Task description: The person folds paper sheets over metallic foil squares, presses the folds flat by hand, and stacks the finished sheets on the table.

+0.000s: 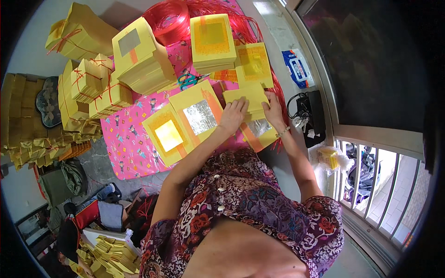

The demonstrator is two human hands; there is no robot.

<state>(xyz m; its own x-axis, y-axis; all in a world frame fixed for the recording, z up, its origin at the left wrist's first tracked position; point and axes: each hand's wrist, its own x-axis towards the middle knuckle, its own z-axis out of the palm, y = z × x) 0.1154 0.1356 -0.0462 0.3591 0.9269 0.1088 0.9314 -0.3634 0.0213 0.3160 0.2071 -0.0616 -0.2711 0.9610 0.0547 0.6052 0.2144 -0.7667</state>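
A small stack of yellow joss paper (252, 96) lies at the near right of the table. On top of it my left hand (235, 113) rests with its fingers stretched out flat. My right hand (274, 110), with a bracelet at the wrist, closes round the stack's right edge; its thumb is partly hidden. Under and nearer than this stack shows a yellow sheet with a silver square (260, 126). Left of my hands lie a yellow pile with a silver square (200, 116) and another with a gold square (168, 135).
A pink patterned cloth (127, 160) covers the table. Tall yellow paper stacks (141, 65), tied bundles (87, 81), teal-handled scissors (186, 81) and a red ribbon coil (167, 23) stand beyond. A barred window (371, 180) is at the right. Lower left, a person sits by loose folded paper (109, 257).
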